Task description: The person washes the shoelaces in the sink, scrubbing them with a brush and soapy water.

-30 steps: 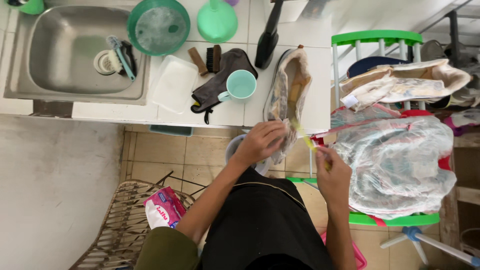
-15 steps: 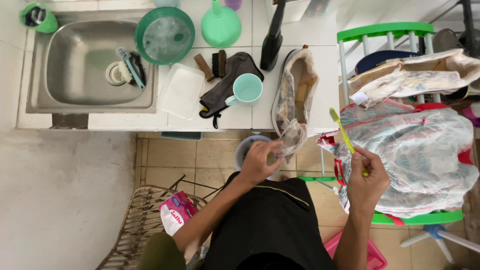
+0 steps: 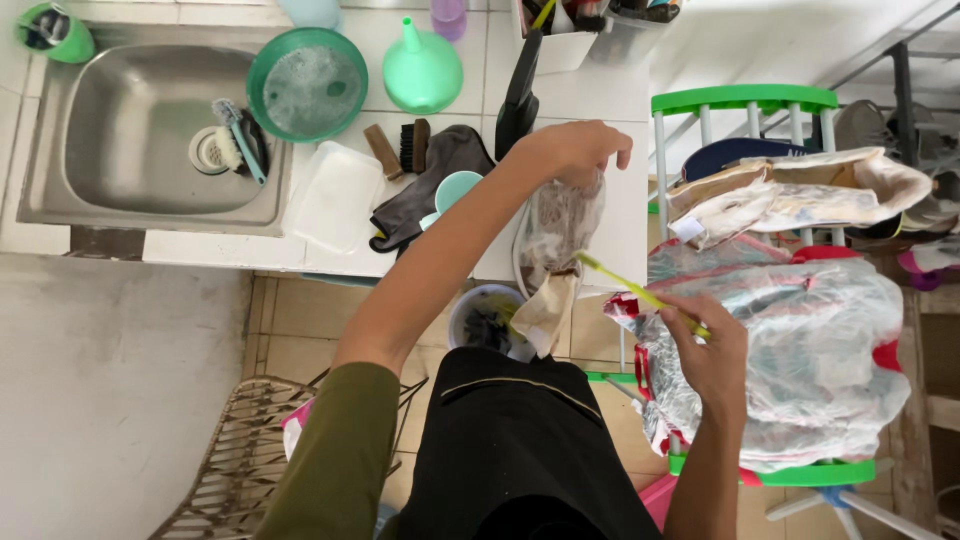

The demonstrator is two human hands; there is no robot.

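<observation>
My left hand (image 3: 572, 150) reaches out over the white tiled counter (image 3: 610, 210) and grips the top of a worn, dirty shoe (image 3: 558, 240) that stands on its edge. My right hand (image 3: 712, 345) stays lower, close to my body, and holds a yellow-green toothbrush (image 3: 632, 290) with its bristle end pointing toward the shoe. Below the shoe, on the floor by the counter, a small round bucket (image 3: 482, 320) with dark water stands.
Steel sink (image 3: 140, 130) with a brush at the left. Green basin (image 3: 308, 82), green funnel (image 3: 422, 72), white lid (image 3: 335, 198), brushes, dark cloth (image 3: 440, 175) and teal cup (image 3: 455, 190) on the counter. Green rack (image 3: 745, 100) with plastic-wrapped bundles at right; wicker chair (image 3: 245, 450) lower left.
My left hand has moved up from the shoe's lower end to its top and tilted the shoe more upright. My right hand has lowered the toothbrush and turned it toward the shoe.
</observation>
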